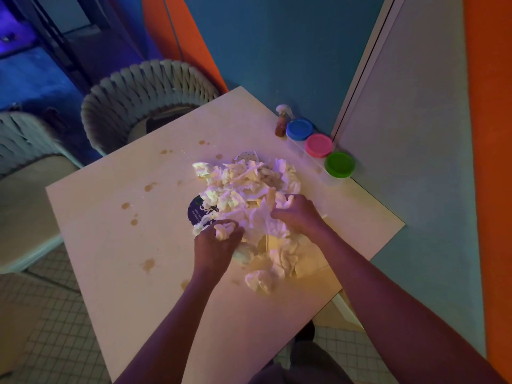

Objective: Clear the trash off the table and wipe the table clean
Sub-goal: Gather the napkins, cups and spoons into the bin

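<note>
Crumpled tissues (249, 189) heaped mid-worktop (110, 245), over a dark wrapper (198, 212), perhaps a packet. Left hand (217, 239) clenched on a wad; right hand (297, 214) bunching the heap's edge. Light, soft, compressible: best gathered inward from the edges. Brown stains (148, 264) unwiped.

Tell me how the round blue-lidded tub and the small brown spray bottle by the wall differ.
The blue-lidded tub is squat and wide with clear walls; the brown spray bottle is slim and taller. The tub is capped by a flat blue lid, the bottle by a white trigger head. The tub sits in a row beside pink and green-lidded ones; the bottle stands at the row's far end. Both stand upright on the table, untouched by either hand.
</note>
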### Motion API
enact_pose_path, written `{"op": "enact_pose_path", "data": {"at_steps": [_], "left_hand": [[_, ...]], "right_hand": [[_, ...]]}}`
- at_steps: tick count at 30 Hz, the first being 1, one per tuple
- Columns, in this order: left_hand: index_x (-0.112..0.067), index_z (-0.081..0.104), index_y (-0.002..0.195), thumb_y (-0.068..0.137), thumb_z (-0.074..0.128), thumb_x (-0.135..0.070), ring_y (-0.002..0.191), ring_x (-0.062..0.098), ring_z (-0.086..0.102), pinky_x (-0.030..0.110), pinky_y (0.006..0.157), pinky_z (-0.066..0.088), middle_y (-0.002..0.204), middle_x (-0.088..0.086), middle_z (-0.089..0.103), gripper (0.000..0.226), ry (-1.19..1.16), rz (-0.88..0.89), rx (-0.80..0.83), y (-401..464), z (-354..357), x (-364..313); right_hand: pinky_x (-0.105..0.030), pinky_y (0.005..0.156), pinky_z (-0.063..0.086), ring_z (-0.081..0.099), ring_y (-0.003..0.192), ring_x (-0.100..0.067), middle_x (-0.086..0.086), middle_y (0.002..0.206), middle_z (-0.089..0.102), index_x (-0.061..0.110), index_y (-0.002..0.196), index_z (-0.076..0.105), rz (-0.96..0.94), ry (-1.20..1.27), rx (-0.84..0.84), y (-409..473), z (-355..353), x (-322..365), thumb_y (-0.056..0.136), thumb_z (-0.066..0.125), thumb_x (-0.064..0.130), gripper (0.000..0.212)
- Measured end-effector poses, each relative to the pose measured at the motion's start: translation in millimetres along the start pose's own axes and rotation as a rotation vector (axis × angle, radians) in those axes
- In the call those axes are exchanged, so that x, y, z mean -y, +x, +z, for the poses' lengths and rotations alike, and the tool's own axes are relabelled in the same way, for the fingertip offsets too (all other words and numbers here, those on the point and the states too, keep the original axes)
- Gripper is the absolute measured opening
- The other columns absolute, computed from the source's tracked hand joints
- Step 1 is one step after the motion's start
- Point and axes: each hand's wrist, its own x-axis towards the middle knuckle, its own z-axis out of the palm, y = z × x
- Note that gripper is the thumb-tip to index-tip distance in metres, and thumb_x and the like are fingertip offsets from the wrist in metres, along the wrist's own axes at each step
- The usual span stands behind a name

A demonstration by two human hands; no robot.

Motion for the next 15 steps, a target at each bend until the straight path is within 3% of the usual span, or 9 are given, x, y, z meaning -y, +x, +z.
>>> {"op": "enact_pose_path", "data": {"at_steps": [4,9,12,15], "left_hand": [[-0.030,0.074,0.079,0.081,0.077,-0.027,0.062,0.011,0.062,0.034,0.061,0.053,0.076,-0.009,0.073,0.005,0.019,-0.048,-0.027,-1,-9,5],[-0.029,0.074,0.080,0.081,0.076,-0.023,0.068,0.015,0.067,0.035,0.066,0.054,0.074,-0.008,0.073,0.007,0.051,-0.093,-0.107,-5,-31,22],[-0.028,0.073,0.085,0.085,0.073,-0.023,0.074,0.022,0.068,0.030,0.061,0.051,0.075,-0.004,0.072,0.005,0.087,-0.133,-0.148,-9,-41,30],[-0.029,0.072,0.094,0.085,0.069,-0.031,0.080,0.024,0.068,0.030,0.066,0.052,0.078,-0.006,0.072,0.010,0.154,-0.179,-0.134,-13,-44,43]], "right_hand": [[-0.032,0.066,0.052,0.069,0.079,-0.022,-0.005,0.083,0.074,0.014,0.090,0.070,0.010,0.043,0.055,-3,3,-3,0.070,0.076,0.028,0.024],[-0.028,0.061,0.048,0.067,0.070,-0.019,-0.001,0.072,0.071,0.015,0.088,0.070,0.019,0.041,0.081,-7,9,-8,0.069,0.076,0.031,0.026],[-0.032,0.071,0.053,0.070,0.080,-0.021,0.000,0.079,0.074,0.019,0.089,0.071,0.026,-0.008,0.087,-11,15,-13,0.067,0.075,0.034,0.027],[-0.035,0.081,0.057,0.070,0.093,-0.024,-0.001,0.094,0.073,0.026,0.101,0.069,0.047,-0.114,0.094,-19,21,-17,0.060,0.070,0.040,0.043]]}}
